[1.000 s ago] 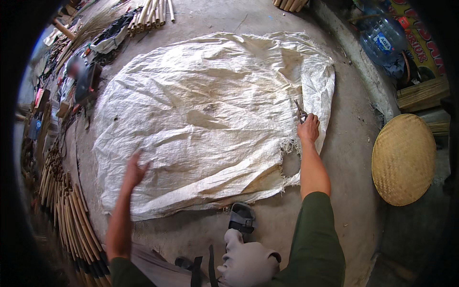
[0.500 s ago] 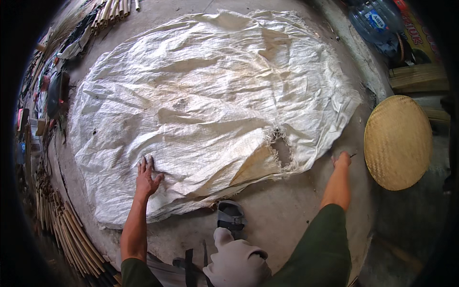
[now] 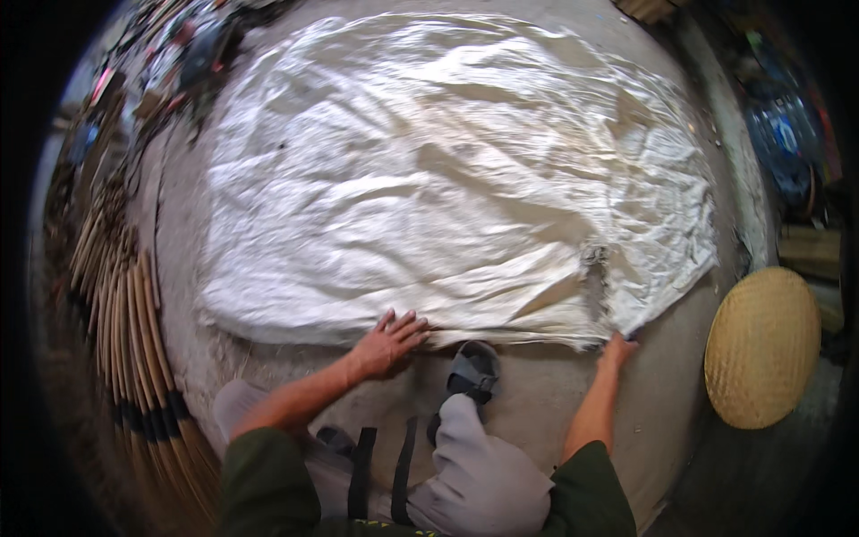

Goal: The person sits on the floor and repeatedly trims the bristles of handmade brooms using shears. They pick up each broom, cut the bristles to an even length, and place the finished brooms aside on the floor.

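A large, wrinkled white woven-plastic sheet (image 3: 385, 206) lies spread on the floor, frayed along its edges. A ragged hole (image 3: 595, 291) gapes in it near its front right part. My left hand (image 3: 389, 345) lies with fingers apart on the sheet's near edge, pressing nothing else. At the near edge, just below the hole, my right hand (image 3: 617, 349) is closed. A small dark thin thing (image 3: 633, 339) shows at its fingers, too blurred to name. Whether these fingers also pinch the sheet's edge I cannot make out.
A round woven bamboo tray (image 3: 763, 347) stands to the right. Several brooms with long handles (image 3: 134, 331) lie at left, below a heap of clutter (image 3: 192, 63). A large blue-tinted water bottle (image 3: 786, 134) is at far right. My sandalled foot (image 3: 474, 369) is by the sheet's edge.
My left hand has moved right and onto the near edge, which now runs straighter. My right hand has come in from the bare floor to the edge by the hole. The view has shifted left.
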The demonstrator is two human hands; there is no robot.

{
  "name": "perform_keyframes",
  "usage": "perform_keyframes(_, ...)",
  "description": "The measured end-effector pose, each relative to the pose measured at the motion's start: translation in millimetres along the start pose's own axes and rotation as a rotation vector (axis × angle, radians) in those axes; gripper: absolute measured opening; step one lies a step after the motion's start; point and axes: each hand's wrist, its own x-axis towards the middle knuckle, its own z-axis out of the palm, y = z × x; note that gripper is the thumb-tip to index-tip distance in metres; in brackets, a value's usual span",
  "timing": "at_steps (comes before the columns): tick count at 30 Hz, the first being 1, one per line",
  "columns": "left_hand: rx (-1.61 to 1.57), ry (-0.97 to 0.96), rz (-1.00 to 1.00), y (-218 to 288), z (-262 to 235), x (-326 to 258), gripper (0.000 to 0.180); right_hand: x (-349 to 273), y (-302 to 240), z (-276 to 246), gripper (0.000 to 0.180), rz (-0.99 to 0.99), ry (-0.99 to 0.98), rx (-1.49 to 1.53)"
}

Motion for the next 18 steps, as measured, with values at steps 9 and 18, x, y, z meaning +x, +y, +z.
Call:
perform_keyframes(9,-0.34,0.436,-0.685,-130,-86,-245,0.055,-101,-38,-66,0.07,-0.529,-0.05,-0.429)
perform_keyframes(18,-0.991,0.605,-0.933,-135,30,-444,0.05,-324,-154,-42,0.056,-0.965,-0.772,-0.837)
